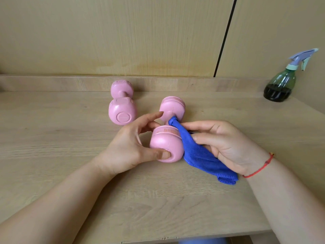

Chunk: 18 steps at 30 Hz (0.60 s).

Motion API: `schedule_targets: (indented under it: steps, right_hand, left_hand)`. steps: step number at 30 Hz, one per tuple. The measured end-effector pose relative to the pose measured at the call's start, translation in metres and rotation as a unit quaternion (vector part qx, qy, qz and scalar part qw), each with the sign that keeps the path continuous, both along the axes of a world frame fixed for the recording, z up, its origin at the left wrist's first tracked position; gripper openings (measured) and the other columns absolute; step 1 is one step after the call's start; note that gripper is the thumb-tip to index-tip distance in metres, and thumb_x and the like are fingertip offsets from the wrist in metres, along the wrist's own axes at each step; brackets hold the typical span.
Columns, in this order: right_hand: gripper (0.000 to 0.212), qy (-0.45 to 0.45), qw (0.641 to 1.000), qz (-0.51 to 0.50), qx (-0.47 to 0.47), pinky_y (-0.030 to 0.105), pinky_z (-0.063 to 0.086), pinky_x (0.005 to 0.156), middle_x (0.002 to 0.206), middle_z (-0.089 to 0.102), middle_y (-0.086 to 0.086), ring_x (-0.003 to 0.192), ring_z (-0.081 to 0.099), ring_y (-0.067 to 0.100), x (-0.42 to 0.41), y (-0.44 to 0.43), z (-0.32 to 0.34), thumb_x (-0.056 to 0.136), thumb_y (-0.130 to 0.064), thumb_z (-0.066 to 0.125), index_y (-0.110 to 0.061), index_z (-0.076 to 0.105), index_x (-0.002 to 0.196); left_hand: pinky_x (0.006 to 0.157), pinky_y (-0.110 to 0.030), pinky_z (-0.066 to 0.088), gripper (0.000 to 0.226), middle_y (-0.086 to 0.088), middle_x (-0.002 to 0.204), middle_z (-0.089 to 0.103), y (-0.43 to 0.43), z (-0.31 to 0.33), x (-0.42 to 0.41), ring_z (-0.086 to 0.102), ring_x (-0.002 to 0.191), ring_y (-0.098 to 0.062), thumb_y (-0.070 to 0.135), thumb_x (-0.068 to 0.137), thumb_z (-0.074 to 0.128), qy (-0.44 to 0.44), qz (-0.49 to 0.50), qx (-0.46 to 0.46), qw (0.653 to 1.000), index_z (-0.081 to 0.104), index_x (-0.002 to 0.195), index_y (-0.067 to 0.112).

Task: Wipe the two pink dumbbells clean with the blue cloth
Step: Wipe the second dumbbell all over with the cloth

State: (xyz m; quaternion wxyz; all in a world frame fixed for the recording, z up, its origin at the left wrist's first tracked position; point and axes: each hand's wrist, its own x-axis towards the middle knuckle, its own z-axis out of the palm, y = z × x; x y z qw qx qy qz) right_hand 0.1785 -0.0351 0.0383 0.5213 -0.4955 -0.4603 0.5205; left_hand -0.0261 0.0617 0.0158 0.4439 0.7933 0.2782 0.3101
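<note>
Two pink dumbbells lie on the wooden table (70,173). The near dumbbell (165,141) is in the middle, and my left hand (130,145) grips its near head, thumb pressed on the end face and fingers over the top. The blue cloth (198,155) is tucked around that dumbbell's handle and trails toward the right. My right hand (226,143) pinches the cloth against the handle with its fingertips. The far dumbbell (122,106) lies untouched to the left, near the back ledge.
A green spray bottle (281,85) with dark liquid and a lilac trigger stands at the back right. A wooden wall panel with a dark vertical gap (225,36) rises behind the table. A red string bracelet (260,166) circles my right wrist.
</note>
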Motion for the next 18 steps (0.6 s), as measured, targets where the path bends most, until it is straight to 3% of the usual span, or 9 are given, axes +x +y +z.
schedule_targets:
  steps: [3,8,11,15,18]
  right_hand:
    - [0.038,-0.012,1.000,0.011,0.010,0.029,0.055,0.087,0.108,0.072,0.006,0.096,0.068,0.016,0.002,0.003,-0.006,0.074,-0.009,0.066,-0.010,0.068,0.112]
    - [0.015,0.030,0.999,-0.034,-0.009,0.024,0.056,0.069,0.085,0.073,0.003,0.074,0.066,0.012,-0.006,0.011,-0.008,0.069,-0.016,0.070,-0.019,0.078,0.081]
    - [0.010,0.055,0.997,-0.053,-0.016,0.022,0.056,0.062,0.074,0.071,0.001,0.064,0.065,0.010,-0.008,0.012,-0.007,0.071,-0.014,0.068,-0.018,0.078,0.070]
    - [0.015,0.057,0.995,-0.073,-0.021,0.021,0.054,0.057,0.067,0.069,0.002,0.058,0.062,0.010,-0.007,0.010,-0.009,0.085,-0.002,0.061,-0.010,0.069,0.076]
    - [0.008,0.063,0.996,-0.052,-0.021,0.023,0.057,0.064,0.075,0.071,0.005,0.065,0.065,0.012,-0.005,0.008,-0.010,0.078,-0.005,0.066,-0.011,0.071,0.079]
  left_hand:
    - [0.103,-0.022,0.041,0.090,0.003,0.109,0.066,0.002,-0.001,0.000,0.060,0.114,-0.006,0.020,0.055,0.090,-0.004,-0.006,-0.015,1.000,0.050,0.134,0.036]
    - [0.106,-0.031,0.042,0.090,0.000,0.108,0.066,0.002,-0.001,0.000,0.061,0.113,-0.010,0.022,0.053,0.091,-0.012,-0.009,-0.024,1.000,0.052,0.132,0.039]
    - [0.105,-0.029,0.042,0.090,-0.001,0.109,0.066,0.002,-0.001,0.001,0.062,0.111,-0.013,0.019,0.053,0.091,-0.012,-0.009,-0.024,1.000,0.052,0.132,0.038]
    - [0.102,-0.020,0.043,0.091,0.001,0.107,0.067,0.004,-0.001,0.000,0.062,0.110,-0.014,0.029,0.050,0.090,-0.006,-0.011,-0.014,1.000,0.052,0.133,0.039]
    - [0.101,-0.022,0.044,0.092,0.001,0.109,0.066,0.005,-0.002,-0.002,0.063,0.111,-0.013,0.029,0.050,0.091,-0.011,-0.013,-0.022,1.000,0.051,0.133,0.039]
